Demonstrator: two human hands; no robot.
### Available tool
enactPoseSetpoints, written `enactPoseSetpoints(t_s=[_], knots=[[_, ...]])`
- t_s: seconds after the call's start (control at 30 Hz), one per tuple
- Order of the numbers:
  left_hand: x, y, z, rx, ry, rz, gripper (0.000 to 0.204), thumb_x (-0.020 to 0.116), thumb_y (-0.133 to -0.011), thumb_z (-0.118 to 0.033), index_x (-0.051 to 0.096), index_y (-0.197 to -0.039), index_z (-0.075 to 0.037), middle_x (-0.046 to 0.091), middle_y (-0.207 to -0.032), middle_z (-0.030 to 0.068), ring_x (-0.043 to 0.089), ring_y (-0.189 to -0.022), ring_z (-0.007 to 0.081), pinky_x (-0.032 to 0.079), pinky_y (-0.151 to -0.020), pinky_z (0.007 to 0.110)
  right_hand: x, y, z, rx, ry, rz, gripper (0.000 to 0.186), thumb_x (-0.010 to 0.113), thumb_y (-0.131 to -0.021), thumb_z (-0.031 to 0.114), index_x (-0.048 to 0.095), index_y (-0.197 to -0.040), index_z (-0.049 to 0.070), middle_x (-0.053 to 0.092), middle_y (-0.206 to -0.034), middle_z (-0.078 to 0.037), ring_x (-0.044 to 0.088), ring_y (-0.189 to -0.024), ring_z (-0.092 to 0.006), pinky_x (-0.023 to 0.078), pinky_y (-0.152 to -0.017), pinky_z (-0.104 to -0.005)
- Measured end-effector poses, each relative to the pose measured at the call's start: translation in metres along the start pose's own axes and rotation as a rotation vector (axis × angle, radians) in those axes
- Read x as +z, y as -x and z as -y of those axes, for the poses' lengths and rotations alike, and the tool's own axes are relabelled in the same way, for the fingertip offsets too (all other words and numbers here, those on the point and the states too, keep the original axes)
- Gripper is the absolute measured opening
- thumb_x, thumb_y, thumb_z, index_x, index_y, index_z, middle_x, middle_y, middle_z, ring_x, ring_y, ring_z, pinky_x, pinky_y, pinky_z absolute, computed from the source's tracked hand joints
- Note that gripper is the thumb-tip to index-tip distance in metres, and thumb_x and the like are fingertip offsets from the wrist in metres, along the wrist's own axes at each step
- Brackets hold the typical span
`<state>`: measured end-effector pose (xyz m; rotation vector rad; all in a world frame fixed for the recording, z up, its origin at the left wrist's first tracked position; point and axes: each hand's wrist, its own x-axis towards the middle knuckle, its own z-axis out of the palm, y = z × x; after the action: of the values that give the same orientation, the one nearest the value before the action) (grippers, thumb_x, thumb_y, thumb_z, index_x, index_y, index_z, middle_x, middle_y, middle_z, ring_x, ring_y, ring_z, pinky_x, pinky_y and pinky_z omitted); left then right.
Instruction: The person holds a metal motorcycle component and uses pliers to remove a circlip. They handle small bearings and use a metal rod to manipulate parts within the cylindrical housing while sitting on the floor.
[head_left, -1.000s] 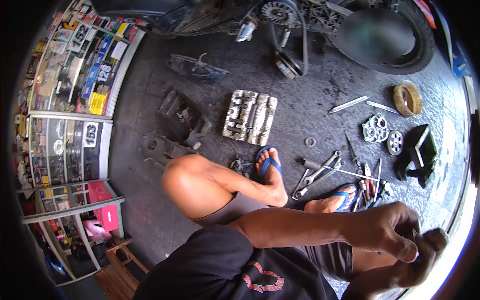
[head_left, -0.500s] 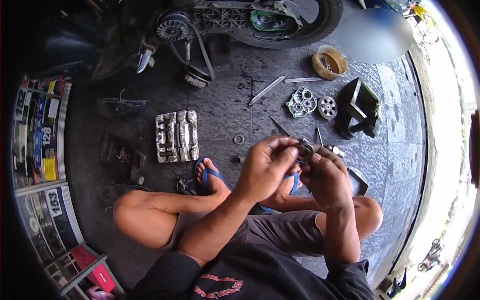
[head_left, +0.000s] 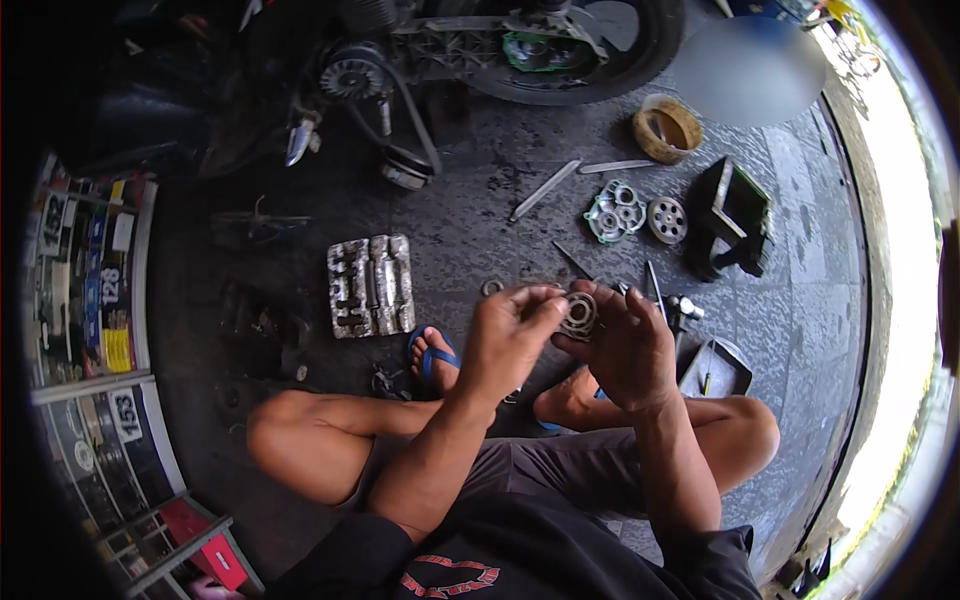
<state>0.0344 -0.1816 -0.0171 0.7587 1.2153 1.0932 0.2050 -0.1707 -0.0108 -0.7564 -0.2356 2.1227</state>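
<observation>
A metal ball bearing is held between my two hands above my crossed shins, its ringed face turned up. My left hand pinches its left edge with thumb and fingertips. My right hand grips the other side, thumb below it and fingers stretched along the far side. On the floor just beyond my left fingers lies a small metal ring. Past my right hand are a hammer, a thin metal rod and a silver casing cover with green edging.
A perforated metal disc, a dark open metal box and a tan bowl stand at the far right. A tray sits by my right knee, a stained metal tool case at left. A partly dismantled motorbike is ahead.
The bearing has been turned so its face shows, and both hands have shifted slightly left. My right fingers have straightened out. The whole view has shifted a little.
</observation>
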Motion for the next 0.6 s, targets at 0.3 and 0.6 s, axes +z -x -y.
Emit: enactPoseSetpoints(t_s=[0.3, 0.6], knots=[[-0.008, 0.018, 0.026, 0.235, -0.644, -0.150, 0.035, 0.074, -0.086, -0.029, 0.066, -0.108, -0.002, 0.065, -0.094, 0.0080, 0.056, -0.068, 0.0144, 0.048, -0.063, 0.029, -0.251, -0.160, -0.159, 0.120, 0.150, -0.371, 0.011, 0.058, -0.085, 0.004, 0.061, -0.095, 0.002, 0.062, -0.083, -0.009, 0.063, -0.070, -0.0210, 0.053, -0.061, -0.0335], [-0.056, 0.016, 0.026, 0.112, -0.631, -0.352, 0.028, 0.072, -0.088, -0.025, 0.067, -0.102, -0.002, 0.070, -0.080, 0.0046, 0.059, -0.061, 0.0099, 0.048, -0.059, 0.026, -0.135, -0.170, -0.157, -0.078, 1.004, -0.453, 0.052, 0.064, -0.092, 0.029, 0.055, -0.127, -0.008, 0.065, -0.118, -0.022, 0.062, -0.109, -0.0301, 0.047, -0.095, -0.0353]])
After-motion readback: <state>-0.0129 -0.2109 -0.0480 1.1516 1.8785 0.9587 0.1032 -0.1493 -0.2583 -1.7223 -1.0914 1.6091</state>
